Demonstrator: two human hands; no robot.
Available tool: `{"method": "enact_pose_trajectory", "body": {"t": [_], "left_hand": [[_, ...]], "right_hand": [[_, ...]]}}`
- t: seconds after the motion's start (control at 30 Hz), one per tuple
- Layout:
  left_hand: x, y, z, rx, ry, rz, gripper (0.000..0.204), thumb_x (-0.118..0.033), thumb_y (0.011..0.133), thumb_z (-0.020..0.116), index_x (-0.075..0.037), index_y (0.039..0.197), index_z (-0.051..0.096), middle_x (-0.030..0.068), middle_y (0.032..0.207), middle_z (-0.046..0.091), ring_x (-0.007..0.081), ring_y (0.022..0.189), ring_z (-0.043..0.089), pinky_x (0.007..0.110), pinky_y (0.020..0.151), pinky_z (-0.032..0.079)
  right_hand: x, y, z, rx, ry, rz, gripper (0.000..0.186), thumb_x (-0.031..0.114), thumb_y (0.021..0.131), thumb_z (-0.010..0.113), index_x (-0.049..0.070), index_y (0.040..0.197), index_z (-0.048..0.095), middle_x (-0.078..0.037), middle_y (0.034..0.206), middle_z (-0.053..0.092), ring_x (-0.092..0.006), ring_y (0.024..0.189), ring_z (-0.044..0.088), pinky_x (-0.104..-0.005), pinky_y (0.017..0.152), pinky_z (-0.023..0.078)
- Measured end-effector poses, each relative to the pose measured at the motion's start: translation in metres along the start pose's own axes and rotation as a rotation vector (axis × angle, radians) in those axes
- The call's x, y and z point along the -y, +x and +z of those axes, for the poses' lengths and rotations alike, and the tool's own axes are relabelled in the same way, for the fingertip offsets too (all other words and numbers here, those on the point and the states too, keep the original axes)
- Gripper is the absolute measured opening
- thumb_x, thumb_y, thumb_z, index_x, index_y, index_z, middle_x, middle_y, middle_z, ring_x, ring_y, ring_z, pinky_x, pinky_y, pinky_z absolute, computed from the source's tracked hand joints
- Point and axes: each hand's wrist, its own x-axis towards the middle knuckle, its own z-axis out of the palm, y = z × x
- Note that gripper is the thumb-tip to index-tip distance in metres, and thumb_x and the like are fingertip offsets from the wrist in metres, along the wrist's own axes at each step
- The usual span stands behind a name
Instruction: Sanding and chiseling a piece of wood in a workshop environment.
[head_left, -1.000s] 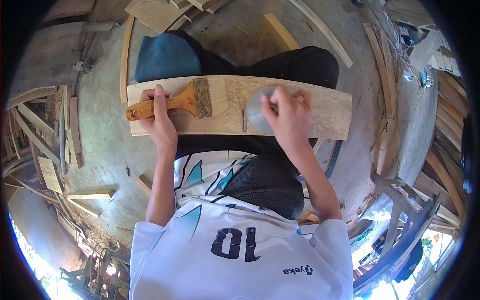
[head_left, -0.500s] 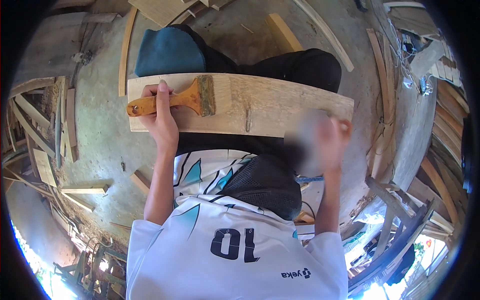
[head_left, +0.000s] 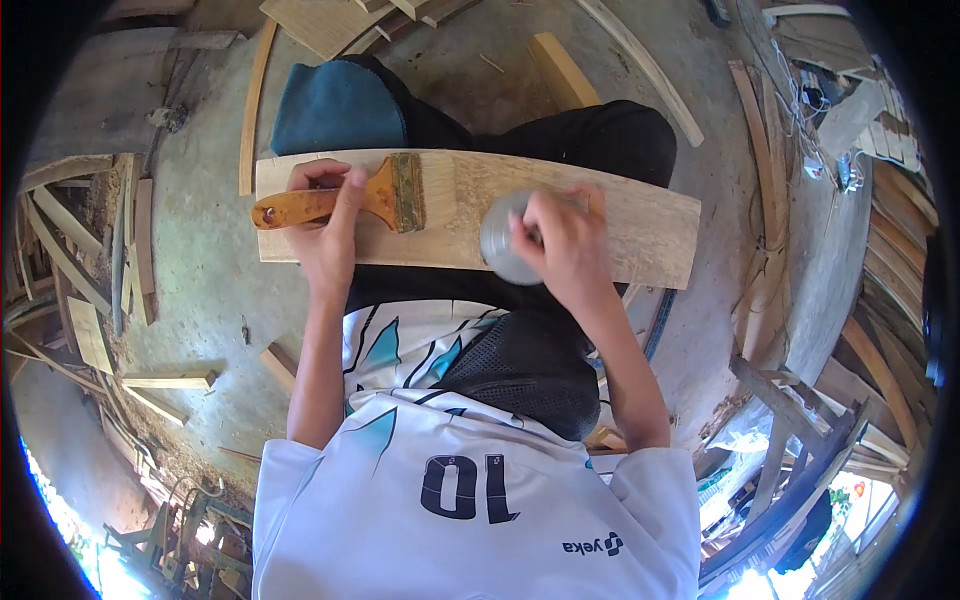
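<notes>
So the board (head_left: 650,235) lay across our lap, long side running left to right, and as far as we could tell the work was somewhere in the middle. Its left end looked plain and even, the right half was mottled, and we couldn't tell if that was just grain or something worked in. No finished coat that we could make out, so our guess is there was a fair bit left.

A greyish round disc (head_left: 503,248) sat just right of the middle, poking past the near edge. Our right hand (head_left: 568,240) was curled closed around its right side, a bit blurred, so the exact finger grip was hard to read.

Over the left part was a flat wooden-handled brush (head_left: 380,197), bristles pointing right. Our left hand (head_left: 325,235) was closed round the handle, thumb over the top; couldn't say whether the bristles touched the wood.

Further out, a teal patch (head_left: 335,110) covered our left knee on the far side, and loose timber (head_left: 565,72) lay on the floor (head_left: 200,310).
</notes>
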Motion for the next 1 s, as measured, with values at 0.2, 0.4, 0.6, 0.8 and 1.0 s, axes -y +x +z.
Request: {"method": "enact_pose_trajectory", "body": {"t": [0.2, 0.4, 0.6, 0.8, 1.0], "left_hand": [[-0.006, -0.001, 0.004, 0.176, 0.064, 0.044, 0.022, -0.017, 0.09, 0.076, -0.002, 0.103, 0.067, 0.0028, 0.09, 0.064, 0.0086, 0.084, 0.057, 0.023, 0.075, 0.045], [-0.049, 0.006, 0.014, 0.435, 0.14, -0.106, 0.022, -0.021, 0.096, 0.069, 0.001, 0.098, 0.07, 0.0016, 0.079, 0.067, 0.0084, 0.074, 0.061, 0.023, 0.068, 0.046], [-0.05, 0.012, 0.062, 0.396, 0.075, 0.099, 0.015, -0.014, 0.094, 0.07, 0.001, 0.098, 0.07, 0.0038, 0.076, 0.067, 0.0083, 0.069, 0.063, 0.023, 0.062, 0.048], [-0.035, 0.003, 0.053, 0.862, -0.072, -0.11, 0.012, -0.011, 0.093, 0.067, 0.001, 0.096, 0.068, 0.002, 0.076, 0.066, 0.0087, 0.067, 0.061, 0.024, 0.061, 0.048], [-0.033, -0.008, 0.068, 0.82, -0.071, -0.194, 0.013, -0.007, 0.095, 0.061, 0.003, 0.102, 0.066, 0.0031, 0.083, 0.067, 0.0085, 0.074, 0.061, 0.024, 0.064, 0.05]], "right_hand": [[-0.039, -0.067, -0.057, -0.002, -0.176, 0.229, 0.026, 0.015, 0.086, 0.074, 0.012, 0.074, 0.05, -0.001, 0.061, 0.054, -0.0202, 0.058, 0.055, -0.0419, 0.093, 0.042], [-0.09, -0.086, -0.089, -0.255, -0.254, 0.571, 0.024, 0.017, 0.091, 0.07, 0.009, 0.078, 0.051, -0.006, 0.065, 0.055, -0.0266, 0.063, 0.053, -0.0417, 0.092, 0.042], [-0.078, -0.083, -0.096, -0.176, -0.33, 0.588, 0.024, 0.025, 0.094, 0.068, 0.009, 0.086, 0.053, -0.006, 0.064, 0.054, -0.0284, 0.074, 0.056, -0.0433, 0.093, 0.04], [-0.054, -0.088, -0.098, -0.175, -0.414, 0.564, 0.04, 0.036, 0.085, 0.076, 0.011, 0.111, 0.06, -0.011, 0.112, 0.062, -0.0309, 0.115, 0.055, -0.0485, 0.104, 0.036], [-0.062, -0.099, -0.079, -0.165, -0.245, 0.47, 0.071, 0.043, 0.081, 0.078, 0.016, 0.14, 0.05, -0.013, 0.15, 0.042, -0.0355, 0.139, 0.039, -0.0531, 0.115, 0.026]]}}
